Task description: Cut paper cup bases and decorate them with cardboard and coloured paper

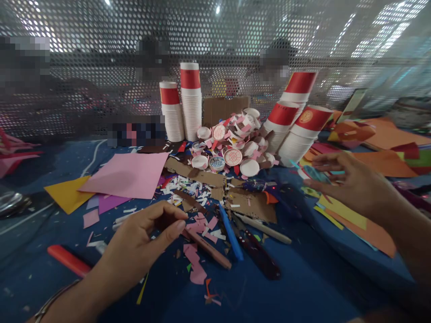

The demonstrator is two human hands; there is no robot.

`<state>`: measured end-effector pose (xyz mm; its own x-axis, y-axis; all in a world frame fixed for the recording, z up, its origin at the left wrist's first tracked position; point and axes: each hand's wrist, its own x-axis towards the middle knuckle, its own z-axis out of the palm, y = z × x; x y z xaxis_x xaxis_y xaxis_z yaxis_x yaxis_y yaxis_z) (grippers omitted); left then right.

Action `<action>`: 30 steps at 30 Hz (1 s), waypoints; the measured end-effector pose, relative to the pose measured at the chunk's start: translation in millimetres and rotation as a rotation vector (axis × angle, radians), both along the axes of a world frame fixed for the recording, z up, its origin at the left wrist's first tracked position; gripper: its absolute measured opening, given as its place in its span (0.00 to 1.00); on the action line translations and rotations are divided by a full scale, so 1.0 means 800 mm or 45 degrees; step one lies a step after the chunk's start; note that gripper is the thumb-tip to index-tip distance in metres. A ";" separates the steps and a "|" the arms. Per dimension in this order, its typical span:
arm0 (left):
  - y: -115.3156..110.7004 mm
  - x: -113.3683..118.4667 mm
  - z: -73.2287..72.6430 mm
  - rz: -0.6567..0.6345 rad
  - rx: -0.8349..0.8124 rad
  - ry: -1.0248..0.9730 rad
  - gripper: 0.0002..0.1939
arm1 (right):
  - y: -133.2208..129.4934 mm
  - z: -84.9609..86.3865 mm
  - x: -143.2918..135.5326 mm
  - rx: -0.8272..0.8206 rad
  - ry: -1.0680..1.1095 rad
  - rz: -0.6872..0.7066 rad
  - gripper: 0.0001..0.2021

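Observation:
My left hand (144,240) hovers low over the table, fingers curled, with a small gap between thumb and forefinger and nothing visible in it. Close to its fingertips lie a brown stick (208,249) and pink paper scraps (204,224). On the right, my right hand (340,181) has its fingers closed around a small translucent teal object (318,172), blurred and partly hidden, of a kind I cannot make out. Below that hand are yellow paper (346,213) and orange paper (373,231) sheets. A blue pen-like stick (230,233) and a dark-handled tool (261,253) lie between my hands.
Tall stacks of red-and-white paper cups (191,103) and leaning cup stacks (299,130) flank a heap of cut cup bottoms (232,157). Cardboard pieces (252,204) lie in front. Pink paper (126,175) and a red stick (69,260) are leftward. A perforated metal screen (222,49) stands behind.

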<state>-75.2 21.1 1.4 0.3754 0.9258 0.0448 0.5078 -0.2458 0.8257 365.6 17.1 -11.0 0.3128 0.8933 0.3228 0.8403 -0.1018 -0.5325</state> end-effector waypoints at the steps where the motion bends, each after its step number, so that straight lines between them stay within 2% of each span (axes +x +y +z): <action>1: -0.002 0.002 0.000 0.010 -0.015 -0.016 0.10 | -0.007 0.008 -0.016 0.073 0.062 0.055 0.27; 4: -0.011 0.014 0.001 0.020 -0.129 -0.145 0.11 | -0.028 0.029 -0.075 0.158 0.131 0.322 0.24; 7: -0.025 0.029 0.004 -0.059 -0.376 -0.416 0.14 | -0.039 0.040 -0.135 0.191 0.082 0.525 0.24; 9: -0.032 0.038 0.006 -0.184 -0.593 -0.543 0.16 | -0.040 0.042 -0.169 0.183 -0.024 0.652 0.22; 11: -0.035 0.045 0.008 -0.183 -0.651 -0.634 0.21 | -0.038 0.040 -0.196 0.240 -0.050 0.818 0.22; 13: -0.036 0.048 0.009 -0.188 -0.706 -0.665 0.19 | -0.035 0.035 -0.217 0.267 -0.084 0.937 0.23; 15: -0.036 0.048 0.008 -0.123 -0.707 -0.703 0.18 | -0.031 0.029 -0.233 0.260 -0.095 1.033 0.23; 19: -0.032 0.044 0.001 0.069 -0.705 -0.761 0.17 | -0.027 0.019 -0.247 0.266 -0.077 1.134 0.23; 23: -0.024 0.038 -0.003 0.150 -0.746 -0.880 0.12 | -0.025 0.016 -0.237 0.279 0.020 1.027 0.23; 26: -0.018 0.035 -0.002 0.157 -0.715 -0.940 0.09 | -0.023 0.017 -0.227 0.148 0.178 0.920 0.17; 30: -0.015 0.035 -0.002 0.162 -0.648 -0.930 0.11 | -0.022 0.021 -0.223 -0.024 0.435 0.888 0.11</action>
<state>-47.6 8.8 -0.5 0.3076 0.9313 -0.1952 -0.1878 0.2605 0.9470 187.3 -0.5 6.0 -0.2439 0.9246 0.2926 0.5029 0.3786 -0.7770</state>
